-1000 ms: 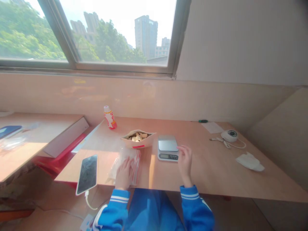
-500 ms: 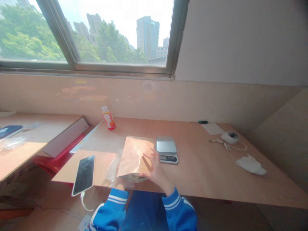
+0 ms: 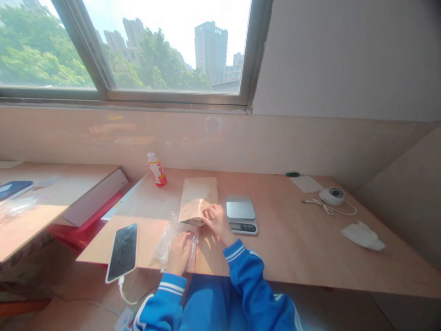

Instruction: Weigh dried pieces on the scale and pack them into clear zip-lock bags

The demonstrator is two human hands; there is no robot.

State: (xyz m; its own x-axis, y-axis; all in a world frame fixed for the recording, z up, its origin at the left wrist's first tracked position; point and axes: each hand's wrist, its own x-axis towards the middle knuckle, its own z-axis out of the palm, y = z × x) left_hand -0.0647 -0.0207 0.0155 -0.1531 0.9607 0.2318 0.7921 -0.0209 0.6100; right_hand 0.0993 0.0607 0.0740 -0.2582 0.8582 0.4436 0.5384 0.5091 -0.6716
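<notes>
A brown kraft paper bag [image 3: 199, 193] lies on the table, its open mouth toward me. My right hand [image 3: 217, 220] grips the near right corner of that mouth, thumb and fingers closed on the paper. Nearer to me, my left hand [image 3: 179, 253] is on a clear plastic zip bag [image 3: 165, 243] with a red strip, its fingers curled at the plastic. The zip bag lies crumpled, partly under that hand. Just right of my right hand stands a kitchen scale [image 3: 240, 209] with a steel plate and nothing on it.
A phone [image 3: 123, 253] on a white cable sticks out past the table's front left edge. Behind it stands a red-and-white bottle [image 3: 157, 170]. At the right lie a white round device [image 3: 332, 196] with a cable, a crumpled tissue [image 3: 363, 235], paper [image 3: 306, 184] and a green-handled tool [image 3: 292, 174].
The paper bag has moved away from me, toward the back of the table, with my right hand on its mouth. My left hand has come out from beneath it onto the zip bag.
</notes>
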